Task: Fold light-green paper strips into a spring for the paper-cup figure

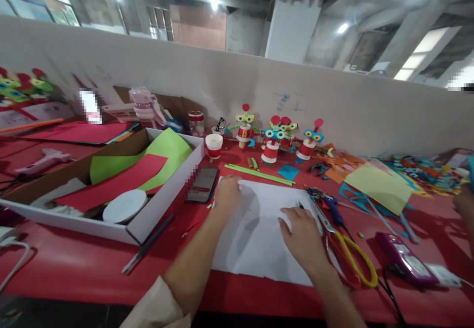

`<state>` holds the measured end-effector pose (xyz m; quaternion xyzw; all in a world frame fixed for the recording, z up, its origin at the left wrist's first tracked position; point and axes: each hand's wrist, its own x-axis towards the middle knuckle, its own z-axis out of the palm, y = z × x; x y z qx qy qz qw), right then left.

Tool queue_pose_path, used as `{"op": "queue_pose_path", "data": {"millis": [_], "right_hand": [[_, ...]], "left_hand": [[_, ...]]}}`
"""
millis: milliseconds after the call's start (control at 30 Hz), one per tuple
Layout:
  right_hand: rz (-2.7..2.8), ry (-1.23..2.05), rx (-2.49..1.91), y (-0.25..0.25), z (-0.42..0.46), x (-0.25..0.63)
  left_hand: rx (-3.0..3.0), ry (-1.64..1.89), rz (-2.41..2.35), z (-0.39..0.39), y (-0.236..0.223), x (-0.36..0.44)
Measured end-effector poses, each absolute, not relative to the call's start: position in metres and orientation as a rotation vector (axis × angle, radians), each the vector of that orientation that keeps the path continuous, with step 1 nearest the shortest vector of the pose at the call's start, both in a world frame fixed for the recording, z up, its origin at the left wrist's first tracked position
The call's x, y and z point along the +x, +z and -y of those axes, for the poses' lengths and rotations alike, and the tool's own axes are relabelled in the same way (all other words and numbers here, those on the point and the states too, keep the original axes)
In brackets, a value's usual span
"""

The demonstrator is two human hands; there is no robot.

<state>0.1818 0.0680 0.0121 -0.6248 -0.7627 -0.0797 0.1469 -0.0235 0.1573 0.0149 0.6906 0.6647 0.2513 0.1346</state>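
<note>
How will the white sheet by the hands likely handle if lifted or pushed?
The white sheet probably bends easily, since it looks thin and broad. Apparently paper, it is likely light. Pushed, it may slide on the smooth, shiny red table.

A pink water bottle (142,104), a red-lidded jar (196,124) and dark-framed eyeglasses (221,124) sit before a pale partition (166,76), a smartphone (203,184) lying nearer on the red worktop (74,264).

A plain white paper sheet (255,234), roughly rectangular, lies flat and unfolded on the red surface (92,264); its near edge runs slightly uneven, and soft grey shadows fall across its face.
</note>
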Motion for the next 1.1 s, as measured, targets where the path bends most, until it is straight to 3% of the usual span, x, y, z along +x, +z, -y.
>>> {"op": "queue_pose_path", "data": {"millis": [167, 300, 600, 767, 900, 1000, 1100], "right_hand": [[2.412, 0.097, -1.842, 0.037, -0.095, 0.125], [2.453, 0.263, -1.867, 0.027, -0.107, 0.101], [2.386, 0.301, -1.707, -0.002, -0.11, 0.102], [2.388, 0.262, -1.702, -0.004, -0.111, 0.103], [2.362, 0.272, -1.678, -0.007, -0.113, 0.105], [2.347, 0.301, -1.654, -0.007, -0.114, 0.105], [2.324, 0.332, -1.659, -0.005, -0.115, 0.105]], "left_hand": [[1.961, 0.793, -1.965, -0.171, 0.006, -0.036], [1.985, 0.803, -1.938, -0.166, 0.005, -0.025], [1.982, 0.67, -1.866, -0.158, 0.005, -0.016], [2.06, 0.881, -1.75, -0.134, 0.021, -0.021], [2.151, 1.133, -1.781, -0.089, 0.061, -0.069], [1.879, 1.277, -2.171, -0.061, 0.099, -0.138], [1.613, 1.05, -2.658, -0.051, 0.124, -0.21]]}}
